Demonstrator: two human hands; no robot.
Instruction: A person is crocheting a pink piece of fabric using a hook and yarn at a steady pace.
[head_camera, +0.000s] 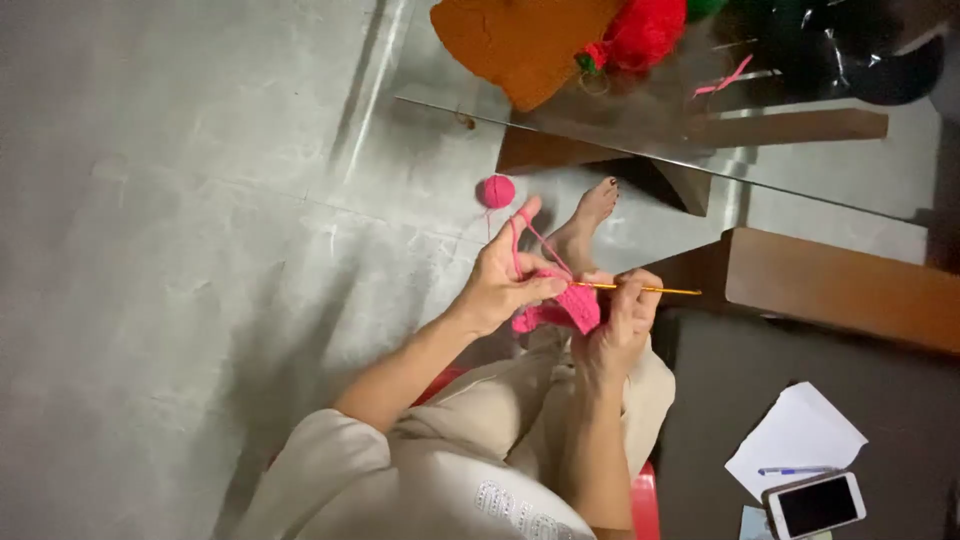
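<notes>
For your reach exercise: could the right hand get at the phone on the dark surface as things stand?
Probably yes. The phone lies uncovered beside the paper on that side, with nothing between. But the right hand holds the hook, so it is not free.

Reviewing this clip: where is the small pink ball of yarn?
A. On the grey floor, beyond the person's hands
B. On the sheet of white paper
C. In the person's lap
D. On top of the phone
A. The pink yarn ball lies on the grey floor, with a strand running from it up over the left hand, which holds the pink crochet piece; the right hand holds the yellow hook.
</notes>
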